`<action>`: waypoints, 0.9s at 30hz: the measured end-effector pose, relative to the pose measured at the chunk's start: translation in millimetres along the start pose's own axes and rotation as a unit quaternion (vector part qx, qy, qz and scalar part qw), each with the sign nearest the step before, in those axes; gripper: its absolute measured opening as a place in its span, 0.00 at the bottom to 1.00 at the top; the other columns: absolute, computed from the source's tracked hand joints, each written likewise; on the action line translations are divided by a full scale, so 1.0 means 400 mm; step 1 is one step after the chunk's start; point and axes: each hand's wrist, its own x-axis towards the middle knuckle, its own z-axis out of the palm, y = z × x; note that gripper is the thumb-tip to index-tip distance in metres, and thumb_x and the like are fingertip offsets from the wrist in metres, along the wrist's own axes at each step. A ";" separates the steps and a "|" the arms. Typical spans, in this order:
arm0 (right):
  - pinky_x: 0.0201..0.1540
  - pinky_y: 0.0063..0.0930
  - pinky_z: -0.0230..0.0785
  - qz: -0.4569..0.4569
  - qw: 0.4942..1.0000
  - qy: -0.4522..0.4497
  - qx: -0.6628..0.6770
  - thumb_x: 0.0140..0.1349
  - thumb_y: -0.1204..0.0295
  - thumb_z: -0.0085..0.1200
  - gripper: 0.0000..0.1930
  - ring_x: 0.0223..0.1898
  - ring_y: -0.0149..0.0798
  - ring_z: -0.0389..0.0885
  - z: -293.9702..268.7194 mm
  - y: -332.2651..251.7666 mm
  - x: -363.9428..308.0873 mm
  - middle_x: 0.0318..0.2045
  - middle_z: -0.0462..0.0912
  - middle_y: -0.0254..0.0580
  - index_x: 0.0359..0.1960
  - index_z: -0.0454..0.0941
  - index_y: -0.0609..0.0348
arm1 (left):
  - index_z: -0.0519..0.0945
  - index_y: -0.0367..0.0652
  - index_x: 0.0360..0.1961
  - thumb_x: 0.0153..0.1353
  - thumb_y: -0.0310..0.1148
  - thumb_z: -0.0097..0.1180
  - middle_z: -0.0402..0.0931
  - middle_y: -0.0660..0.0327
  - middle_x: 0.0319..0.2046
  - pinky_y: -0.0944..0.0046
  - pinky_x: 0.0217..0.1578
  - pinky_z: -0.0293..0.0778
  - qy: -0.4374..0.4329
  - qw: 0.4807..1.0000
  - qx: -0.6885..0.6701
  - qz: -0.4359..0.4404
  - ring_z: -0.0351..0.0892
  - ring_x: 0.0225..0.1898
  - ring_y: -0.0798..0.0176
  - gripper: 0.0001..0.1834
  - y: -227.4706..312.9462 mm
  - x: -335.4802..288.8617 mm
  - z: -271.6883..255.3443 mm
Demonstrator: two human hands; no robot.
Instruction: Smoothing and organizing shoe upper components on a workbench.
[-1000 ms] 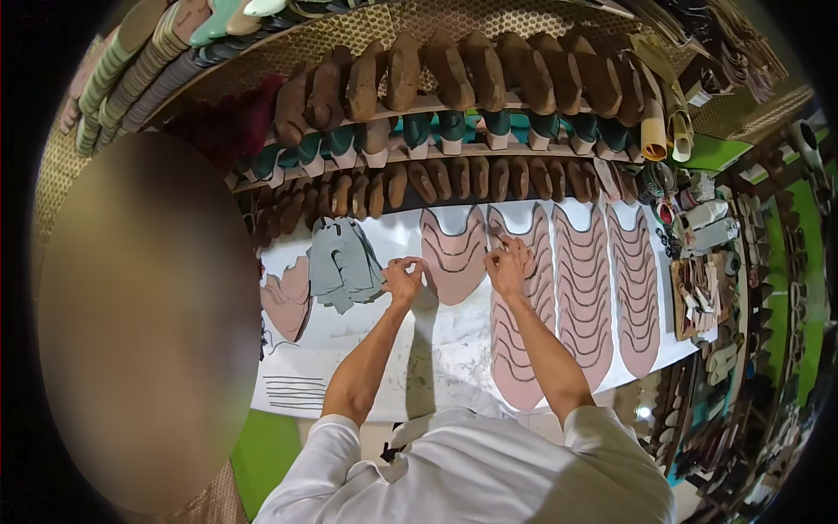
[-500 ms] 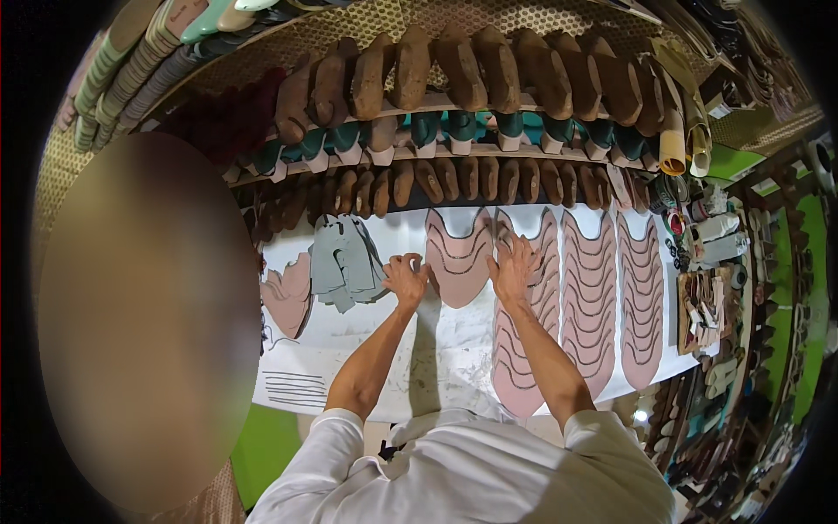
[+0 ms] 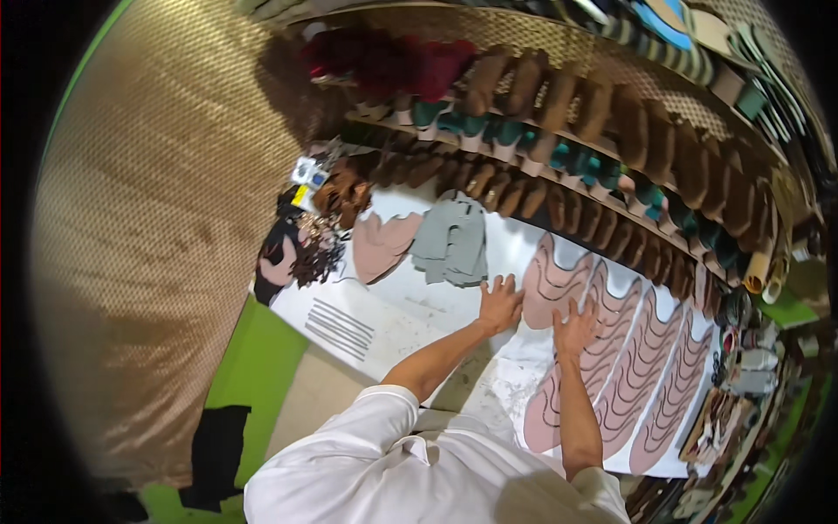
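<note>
shortest of four pink rows [image 3: 552,286] lies between left hand [image 3: 501,307] and right hand [image 3: 576,332]; both spread, apparently released.

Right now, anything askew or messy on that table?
Mainly the heap of brown and dark scraps at the left end of the table: it looks jumbled against the neatly overlapped pink pieces.

head fisheye | from above, facing down | white worktable [image 3: 408,320] near | rim seemingly blurred

dark-lined pink pieces [image 3: 646,362], possibly greenish-grey cutouts [image 3: 443,244]
</note>
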 end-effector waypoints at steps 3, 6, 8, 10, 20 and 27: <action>0.75 0.70 0.36 -0.009 0.999 0.030 0.031 0.64 0.57 0.65 0.23 0.77 0.54 0.55 -0.008 -0.043 -0.005 0.74 0.65 0.45 0.60 0.84 0.50 | 0.87 0.58 0.49 0.64 0.45 0.61 0.64 0.54 0.68 0.23 0.60 0.54 -0.104 0.994 -0.021 0.021 0.59 0.69 0.44 0.14 -0.038 -0.071 -0.053; 0.75 0.70 0.37 -0.059 0.995 0.050 0.069 0.65 0.59 0.65 0.20 0.76 0.55 0.56 0.007 -0.144 -0.008 0.73 0.67 0.46 0.57 0.86 0.50 | 0.87 0.60 0.49 0.64 0.46 0.61 0.62 0.55 0.71 0.22 0.61 0.52 -0.026 0.998 -0.051 -0.039 0.57 0.71 0.44 0.14 -0.122 -0.185 -0.098; 0.75 0.70 0.38 -0.071 0.993 0.037 0.082 0.65 0.60 0.64 0.18 0.76 0.56 0.57 0.011 -0.207 -0.008 0.72 0.68 0.46 0.54 0.88 0.50 | 0.87 0.60 0.52 0.65 0.46 0.61 0.62 0.54 0.72 0.22 0.62 0.50 -0.008 0.996 -0.061 -0.060 0.56 0.72 0.44 0.16 -0.196 -0.227 -0.124; 0.75 0.70 0.39 -0.091 0.991 0.019 0.098 0.65 0.61 0.64 0.16 0.76 0.56 0.57 0.021 -0.298 -0.005 0.71 0.69 0.47 0.51 0.89 0.50 | 0.86 0.56 0.54 0.64 0.41 0.61 0.63 0.52 0.71 0.23 0.61 0.53 0.044 0.989 -0.018 -0.141 0.57 0.72 0.44 0.18 -0.279 -0.262 -0.176; 0.75 0.69 0.42 -0.290 0.941 -0.014 0.174 0.60 0.63 0.68 0.10 0.74 0.57 0.60 0.187 -0.845 0.034 0.67 0.73 0.47 0.38 0.92 0.53 | 0.87 0.56 0.53 0.61 0.41 0.62 0.59 0.51 0.74 0.26 0.61 0.50 0.103 0.978 0.001 -0.184 0.53 0.73 0.43 0.19 -0.724 -0.282 -0.294; 0.76 0.71 0.40 -0.311 0.946 -0.084 0.027 0.57 0.61 0.68 0.16 0.74 0.56 0.61 0.271 -1.048 0.081 0.67 0.73 0.46 0.36 0.89 0.62 | 0.85 0.54 0.55 0.60 0.37 0.62 0.53 0.49 0.76 0.20 0.61 0.48 0.010 0.991 -0.016 -0.135 0.51 0.73 0.40 0.21 -0.860 -0.255 -0.336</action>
